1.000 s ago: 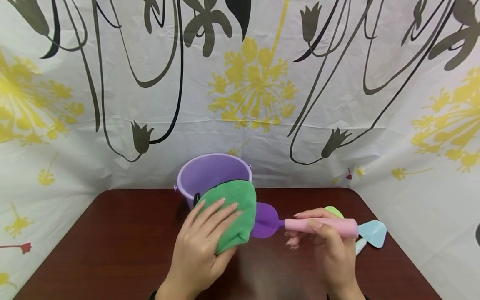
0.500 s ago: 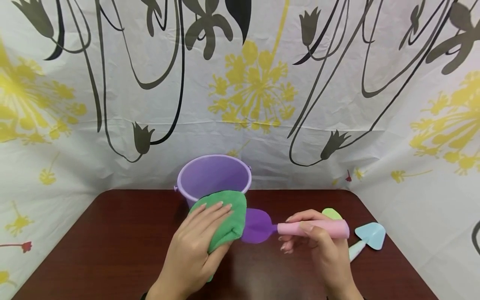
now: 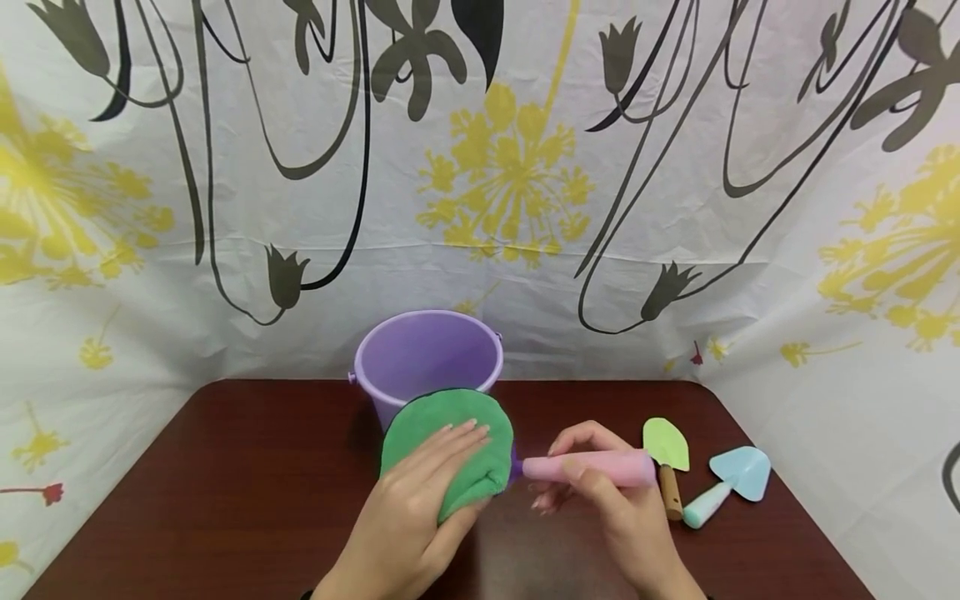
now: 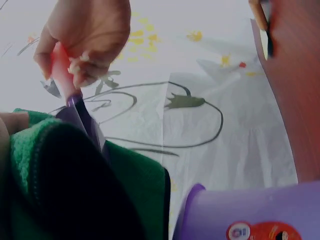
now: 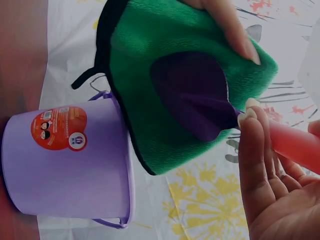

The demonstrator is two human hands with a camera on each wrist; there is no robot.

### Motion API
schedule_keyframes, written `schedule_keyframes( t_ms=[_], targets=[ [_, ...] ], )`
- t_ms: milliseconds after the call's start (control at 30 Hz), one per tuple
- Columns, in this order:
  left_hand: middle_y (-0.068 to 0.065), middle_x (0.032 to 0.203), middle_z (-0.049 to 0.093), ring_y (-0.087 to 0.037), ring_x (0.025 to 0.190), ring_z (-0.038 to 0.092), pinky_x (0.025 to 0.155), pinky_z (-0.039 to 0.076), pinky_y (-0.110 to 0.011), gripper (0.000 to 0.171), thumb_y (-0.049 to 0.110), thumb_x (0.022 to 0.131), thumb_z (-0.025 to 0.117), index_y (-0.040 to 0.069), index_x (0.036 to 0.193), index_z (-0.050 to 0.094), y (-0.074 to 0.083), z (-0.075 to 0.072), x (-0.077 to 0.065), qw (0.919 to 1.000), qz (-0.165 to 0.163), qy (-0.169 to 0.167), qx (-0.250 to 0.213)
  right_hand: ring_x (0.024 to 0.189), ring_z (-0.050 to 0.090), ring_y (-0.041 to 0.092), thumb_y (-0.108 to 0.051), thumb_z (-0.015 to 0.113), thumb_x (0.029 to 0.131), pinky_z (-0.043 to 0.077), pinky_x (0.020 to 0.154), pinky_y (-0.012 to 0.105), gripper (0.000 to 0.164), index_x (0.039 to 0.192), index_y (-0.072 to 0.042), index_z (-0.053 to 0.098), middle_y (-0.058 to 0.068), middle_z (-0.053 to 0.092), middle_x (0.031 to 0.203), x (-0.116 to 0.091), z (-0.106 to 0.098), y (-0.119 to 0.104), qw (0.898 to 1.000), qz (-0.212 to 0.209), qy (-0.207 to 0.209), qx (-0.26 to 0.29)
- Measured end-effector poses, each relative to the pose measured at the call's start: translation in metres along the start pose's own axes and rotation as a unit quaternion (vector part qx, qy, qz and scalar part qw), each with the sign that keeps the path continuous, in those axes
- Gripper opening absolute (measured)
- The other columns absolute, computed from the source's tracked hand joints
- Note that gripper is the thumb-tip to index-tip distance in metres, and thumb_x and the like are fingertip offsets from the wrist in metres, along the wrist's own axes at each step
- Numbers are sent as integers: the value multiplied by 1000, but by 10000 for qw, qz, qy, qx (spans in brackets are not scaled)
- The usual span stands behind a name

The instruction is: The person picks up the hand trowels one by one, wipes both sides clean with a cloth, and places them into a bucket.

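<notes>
My left hand point(image 3: 408, 521) holds a green cloth point(image 3: 442, 412) with dark edging, fingers laid across its top and thumb along its near edge. My right hand point(image 3: 626, 517) grips the pink handle of a toy shovel point(image 3: 603, 468), pointing left. From above, the cloth hides nearly all of the purple blade. In the right wrist view the blade point(image 5: 190, 95) shows whole, lying against the cloth's underside. The left wrist view also shows the shovel neck point(image 4: 76, 100) running in beside the cloth, above the table.
Behind the cloth stands a purple bucket point(image 3: 420, 354) with a red sticker point(image 5: 59, 128). On the right of the brown table point(image 3: 225, 483) lie a light green shovel point(image 3: 666, 446) with a wooden handle and a light blue trowel point(image 3: 742, 473). A patterned sheet point(image 3: 480, 192) hangs behind.
The cloth shifts left and down, then back right over the purple blade, covering it. My right hand and the shovel move left, uncovering the green shovel and blue trowel.
</notes>
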State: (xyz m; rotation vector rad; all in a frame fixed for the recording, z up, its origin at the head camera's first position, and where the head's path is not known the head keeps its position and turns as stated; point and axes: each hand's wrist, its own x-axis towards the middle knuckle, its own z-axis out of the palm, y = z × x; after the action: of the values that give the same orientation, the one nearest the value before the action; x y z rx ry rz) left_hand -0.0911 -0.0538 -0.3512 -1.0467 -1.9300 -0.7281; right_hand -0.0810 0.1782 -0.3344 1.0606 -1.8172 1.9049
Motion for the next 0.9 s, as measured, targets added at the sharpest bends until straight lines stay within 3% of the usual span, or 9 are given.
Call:
schedule_keyframes(
  t_ms=[100,233,400,500,767,900],
  targets=[
    [-11,134,67,-29,127,64,122,35,-26,40,25,105,53,1,136,60,4,2,0,9995,-38,24,-307,71,74,18,20,40,93,62,62,36,34,104,10,71,7,63,98,-1,3,1,9996,77,-230,-133],
    [-13,136,66,-29,127,63,121,36,-26,41,23,104,53,0,138,58,7,5,1,9987,145,-12,-488,70,73,17,18,47,93,62,62,35,29,97,1,70,12,62,93,-1,6,0,9981,410,-262,-387],
    [-17,135,66,-31,127,63,121,36,-27,42,22,104,54,-2,138,57,6,6,3,9972,417,58,-618,71,70,15,20,49,92,61,62,33,33,92,-3,73,11,61,93,-2,7,5,9966,165,-313,-741],
    [-18,133,66,-31,126,64,121,38,-29,42,22,103,54,-3,137,58,5,7,3,9965,491,153,-661,71,70,15,19,50,92,62,62,33,31,94,-4,71,11,63,91,-2,7,6,9974,168,-240,-662],
    [-10,133,68,-28,125,65,120,39,-26,40,25,104,54,3,137,59,5,8,0,9993,52,87,-362,70,74,16,17,50,93,63,61,37,26,99,1,70,16,70,85,1,10,2,9975,395,57,-576],
    [-9,133,68,-27,125,65,119,39,-26,41,27,104,52,3,136,60,4,10,-1,9998,26,91,-191,69,74,17,17,51,93,63,61,37,25,99,2,69,16,71,83,0,10,0,9969,447,171,-623]
  ],
)
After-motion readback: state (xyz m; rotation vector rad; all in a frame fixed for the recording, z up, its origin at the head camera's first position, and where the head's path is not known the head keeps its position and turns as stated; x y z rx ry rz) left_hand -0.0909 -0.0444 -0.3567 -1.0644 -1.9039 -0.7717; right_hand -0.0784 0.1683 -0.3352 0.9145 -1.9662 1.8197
